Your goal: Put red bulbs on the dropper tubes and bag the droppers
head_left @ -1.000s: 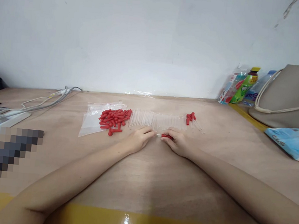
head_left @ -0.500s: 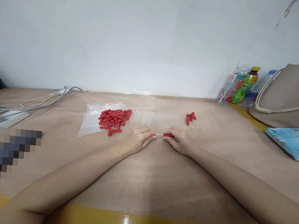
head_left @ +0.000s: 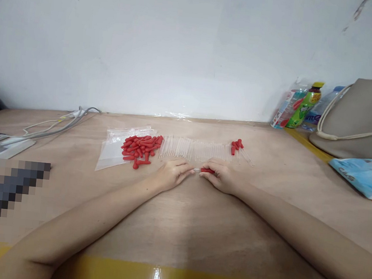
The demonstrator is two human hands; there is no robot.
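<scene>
My left hand (head_left: 171,173) pinches a clear glass tube (head_left: 197,170) and my right hand (head_left: 223,178) pinches a red bulb (head_left: 207,171), end to end, just near of the row of bare tubes (head_left: 194,149). A few capped droppers (head_left: 238,146) lie far right, and the bulb pile (head_left: 141,147) on the left is large, so I judge most is undone. The table (head_left: 177,226) near me leaves room.

Dropper (head_left: 202,170) mostly hidden between hands (head_left: 172,174) (head_left: 223,178); pixel-blurred patch (head_left: 3,196) at left.

Bulb (head_left: 207,171) in your right hand (head_left: 223,178): red. Bulb pile (head_left: 141,147): red. Tubes (head_left: 198,149): clear. Bottle (head_left: 302,107): green, yellow cap. Bag (head_left: 359,121): beige.
</scene>
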